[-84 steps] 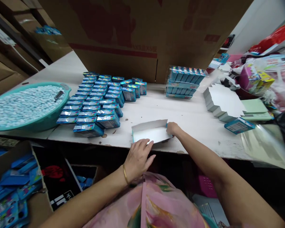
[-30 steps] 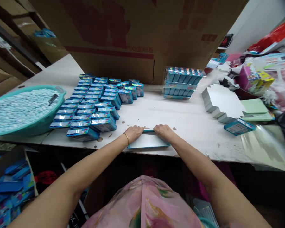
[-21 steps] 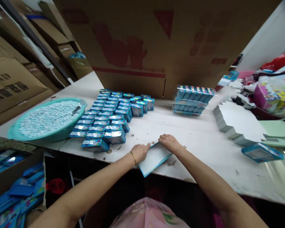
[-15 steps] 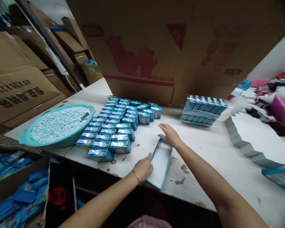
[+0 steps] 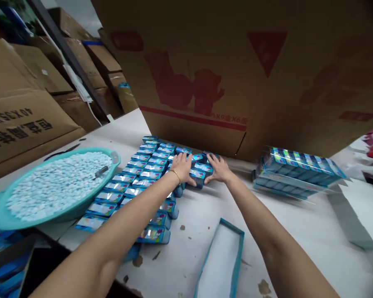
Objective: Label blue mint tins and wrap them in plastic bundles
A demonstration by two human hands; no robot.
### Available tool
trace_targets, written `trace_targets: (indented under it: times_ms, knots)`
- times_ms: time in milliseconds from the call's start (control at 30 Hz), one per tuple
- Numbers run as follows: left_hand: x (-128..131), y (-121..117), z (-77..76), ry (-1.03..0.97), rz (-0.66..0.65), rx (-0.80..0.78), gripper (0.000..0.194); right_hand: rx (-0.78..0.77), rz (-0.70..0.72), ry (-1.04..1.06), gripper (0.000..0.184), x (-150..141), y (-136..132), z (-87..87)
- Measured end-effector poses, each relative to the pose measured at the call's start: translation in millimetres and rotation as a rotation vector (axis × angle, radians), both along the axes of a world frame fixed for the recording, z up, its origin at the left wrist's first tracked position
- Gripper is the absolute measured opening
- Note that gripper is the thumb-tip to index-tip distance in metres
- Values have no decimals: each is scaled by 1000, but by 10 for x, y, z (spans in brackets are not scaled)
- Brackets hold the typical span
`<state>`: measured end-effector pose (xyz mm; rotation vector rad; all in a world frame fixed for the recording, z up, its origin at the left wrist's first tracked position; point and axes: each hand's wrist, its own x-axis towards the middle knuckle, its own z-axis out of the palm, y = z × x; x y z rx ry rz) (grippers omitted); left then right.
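Rows of small blue boxes (image 5: 151, 168) with shiny printed tops stand on the white table. At the back end of the rows, my left hand (image 5: 182, 169) curls over the boxes from the left, its thumb against a box front. My right hand (image 5: 220, 169) is bent round the right side of the same small cluster (image 5: 198, 177), so several boxes sit between both hands. My fingertips are partly hidden behind them. Nearer me lies a long, shallow, open blue-edged tray (image 5: 220, 256) with a white inside and nothing in it.
A turquoise basin (image 5: 59, 215) of pale blue pieces with a scoop stands left. Clear packs of blue boxes (image 5: 298, 169) are at the right, beside white folded card (image 5: 360, 211). A large cardboard carton (image 5: 186, 82) walls off the back. Open boxes of blue packaging (image 5: 9, 265) sit lower left.
Both hands have left the shallow tray and reached forward to the small boxes at the back. The view has shifted, so the tray now appears lower and further right.
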<state>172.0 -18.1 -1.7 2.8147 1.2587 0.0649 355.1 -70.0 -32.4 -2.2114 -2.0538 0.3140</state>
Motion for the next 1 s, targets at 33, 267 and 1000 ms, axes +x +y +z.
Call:
trace_targets:
  times_ms: [33,267,1000]
  knots:
    - [84,118,-32,58,-19,-39,124,20,44,-17,122,33,5,-20]
    - [308,321,-152,130,-222,-58,119,-8,119,-118,117,226,149,12]
    - [230,-1124,-123,72,-437,-74,89,169,17,2,78,308,-1514,-57]
